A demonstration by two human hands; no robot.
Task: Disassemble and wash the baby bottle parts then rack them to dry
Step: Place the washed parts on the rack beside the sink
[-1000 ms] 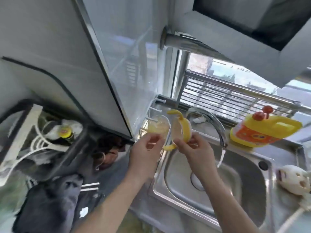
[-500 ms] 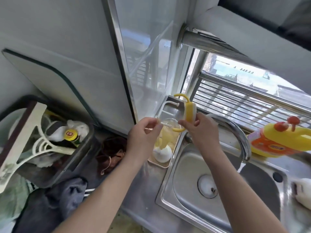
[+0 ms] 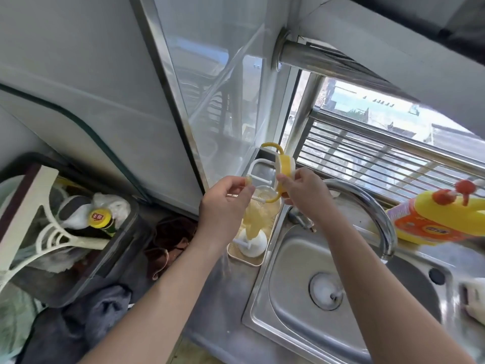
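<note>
While held over the drying rack [image 3: 245,261] on the table [image 3: 223,308] left of the sink [image 3: 288,298], right hand [image 3: 304,190] fingers clamp the yellow handled collar [image 3: 284,164]; left hand [image 3: 223,203] fingers pinch a small pale part [image 3: 248,179] above the racked bottle [image 3: 262,208].

Print on detergent bottle [image 3: 433,224] and yellow cap [image 3: 99,218] too blurred to read

One wide-angle head-worn view looks forward and down, close over the left hand [image 3: 223,203] and right hand [image 3: 304,190], taking in the surface [image 3: 217,298] and sink [image 3: 286,274]; its bowed edges seem blurred.
</note>
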